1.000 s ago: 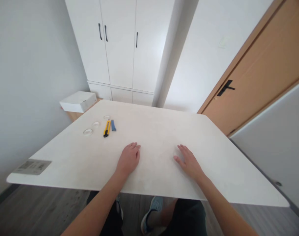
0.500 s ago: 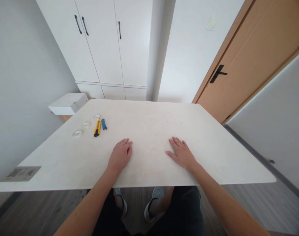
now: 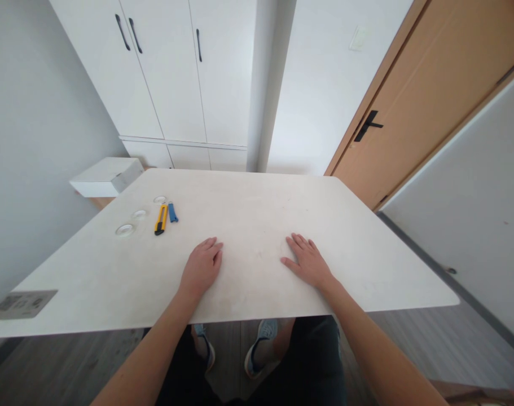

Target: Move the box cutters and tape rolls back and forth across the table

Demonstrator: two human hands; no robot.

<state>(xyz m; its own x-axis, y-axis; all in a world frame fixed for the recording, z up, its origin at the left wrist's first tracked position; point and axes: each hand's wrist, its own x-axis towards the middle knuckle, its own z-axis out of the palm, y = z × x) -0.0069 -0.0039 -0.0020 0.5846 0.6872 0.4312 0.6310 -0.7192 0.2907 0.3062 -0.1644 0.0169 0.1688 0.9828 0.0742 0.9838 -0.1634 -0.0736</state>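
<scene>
My left hand (image 3: 201, 267) lies flat, palm down, on the white table (image 3: 248, 208) near its front edge, fingers stretched out and empty. My right hand (image 3: 307, 261) rests flat beside it, about a hand's width to the right, fingers spread and empty. Farther back on the left lie a yellow utility knife (image 3: 161, 219) and a small blue tool (image 3: 172, 212) side by side. Three clear tape rolls (image 3: 125, 229) sit in a row just left of the knife. Neither hand touches any of them.
A grey label (image 3: 20, 304) is stuck on the table's front left corner. A white box (image 3: 106, 176) stands on a low wooden stand behind the table's left side. White cupboards (image 3: 167, 79) fill the back wall, a wooden door (image 3: 426, 107) the right.
The view has swung, so everything sits a little further left and lower in the picture. Both hands stay flat on the table in the same place.
</scene>
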